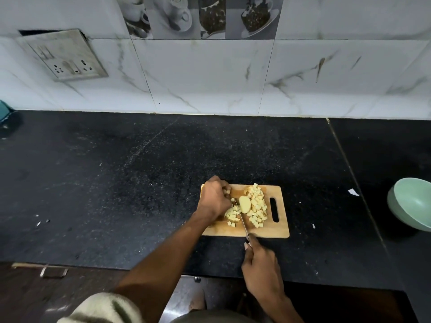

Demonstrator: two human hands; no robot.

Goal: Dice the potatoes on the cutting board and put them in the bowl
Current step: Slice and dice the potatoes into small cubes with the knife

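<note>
Pale yellow potato cubes [256, 206] lie heaped on the wooden cutting board [279, 231], which sits on the black stone counter [140, 183]. An uncut potato piece [245, 204] rests among them near the middle of the board. The left hand [214, 199] is curled over the board's left part, its fingers bent around a few small pieces by the blade. The right hand [260, 264] grips the handle of a knife [242, 220], whose thin blade runs across the board just left of the uncut piece. The green bowl [412, 203] stands well apart, at the right edge of the counter. The cubes look light, firm and probably a little wet with starch, so they would likely slip and scatter if pinched singly; scooping them in a cupped hand or sliding them off the tilted board seems safer. The rounded piece could roll under the blade, so its flat side should face down.
</note>
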